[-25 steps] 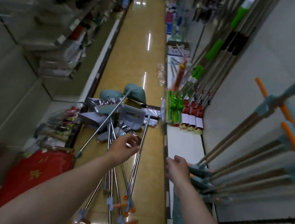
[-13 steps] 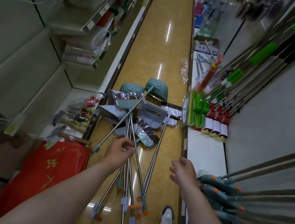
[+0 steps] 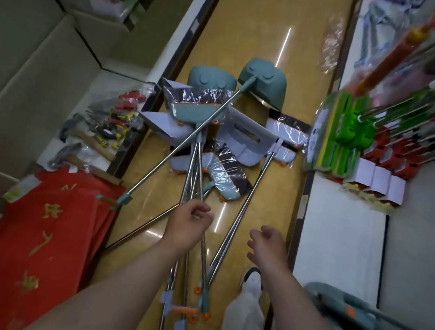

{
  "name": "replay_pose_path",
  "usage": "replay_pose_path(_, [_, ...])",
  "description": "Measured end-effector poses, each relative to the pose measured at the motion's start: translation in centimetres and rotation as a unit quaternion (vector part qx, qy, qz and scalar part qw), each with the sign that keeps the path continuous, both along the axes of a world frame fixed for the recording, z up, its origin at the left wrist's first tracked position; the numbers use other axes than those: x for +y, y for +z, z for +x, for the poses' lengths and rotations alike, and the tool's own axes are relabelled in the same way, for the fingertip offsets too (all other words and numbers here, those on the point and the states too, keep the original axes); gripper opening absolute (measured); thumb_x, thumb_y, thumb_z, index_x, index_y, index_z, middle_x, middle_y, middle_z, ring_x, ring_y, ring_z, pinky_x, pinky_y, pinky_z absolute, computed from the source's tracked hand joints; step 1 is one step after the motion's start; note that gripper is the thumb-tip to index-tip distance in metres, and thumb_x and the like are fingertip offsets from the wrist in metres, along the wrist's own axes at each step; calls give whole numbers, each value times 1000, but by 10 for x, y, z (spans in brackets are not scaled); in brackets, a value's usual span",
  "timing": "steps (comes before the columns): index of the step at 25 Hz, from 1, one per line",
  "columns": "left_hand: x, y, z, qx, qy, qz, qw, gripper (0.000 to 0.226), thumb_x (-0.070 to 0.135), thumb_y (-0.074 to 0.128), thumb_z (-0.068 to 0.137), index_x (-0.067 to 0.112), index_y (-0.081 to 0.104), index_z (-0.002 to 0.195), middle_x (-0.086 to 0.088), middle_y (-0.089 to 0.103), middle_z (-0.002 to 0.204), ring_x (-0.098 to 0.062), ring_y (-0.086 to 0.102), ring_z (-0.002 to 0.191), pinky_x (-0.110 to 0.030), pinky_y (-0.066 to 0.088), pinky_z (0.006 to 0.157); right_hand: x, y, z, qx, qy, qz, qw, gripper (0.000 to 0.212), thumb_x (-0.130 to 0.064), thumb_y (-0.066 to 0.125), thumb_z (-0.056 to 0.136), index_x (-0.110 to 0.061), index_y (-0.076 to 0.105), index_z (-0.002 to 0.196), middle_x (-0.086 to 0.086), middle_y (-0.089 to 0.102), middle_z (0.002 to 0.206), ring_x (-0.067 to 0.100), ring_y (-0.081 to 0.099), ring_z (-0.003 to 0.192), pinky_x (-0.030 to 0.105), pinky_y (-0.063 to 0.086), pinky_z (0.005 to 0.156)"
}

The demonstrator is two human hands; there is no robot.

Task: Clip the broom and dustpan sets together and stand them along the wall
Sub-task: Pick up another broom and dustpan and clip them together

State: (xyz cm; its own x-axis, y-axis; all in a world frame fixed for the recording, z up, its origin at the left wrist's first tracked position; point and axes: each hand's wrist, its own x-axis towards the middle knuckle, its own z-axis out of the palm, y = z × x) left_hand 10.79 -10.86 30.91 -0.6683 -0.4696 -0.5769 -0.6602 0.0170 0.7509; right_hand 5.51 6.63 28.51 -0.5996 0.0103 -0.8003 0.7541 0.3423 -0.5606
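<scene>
Left grip [image 3: 190, 224] curls loosely over crossed metal handles [image 3: 195, 166], contact unclear; right grip [image 3: 266, 244] hangs open, empty; broom and dustpan sets [image 3: 217, 124] lie tangled mid-floor [image 3: 261, 41]; isolate one handle before lifting.

Gold characters are showing on the red banners [image 3: 32, 234] stacked at my left, too blurred for me to be reading them; the white tags [image 3: 379, 181] on the red mop heads are likewise staying illegible.
</scene>
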Motion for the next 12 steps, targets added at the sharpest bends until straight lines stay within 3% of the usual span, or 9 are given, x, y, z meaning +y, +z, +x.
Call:
replay_pose_path(4, [15,-89,-56,-15,8,6,1000,10,13,69,87,22,68,90,2,68,85,-12,62,74,-28,52,70,6,-105,-61,0,33,39,999,48,-30,59,98,-19,47,143,0,58,124,22,60,112,48,52,100])
replay_pose_path(12, [41,-306,-91,-74,39,31,996,12,11,73,85,22,69,87,-1,67,82,-16,61,73,-29,49,68,6,-344,-100,-44,113,96,988,32,-32,63,93,-20,62,123,0,66,112,22,64,99,45,55,93])
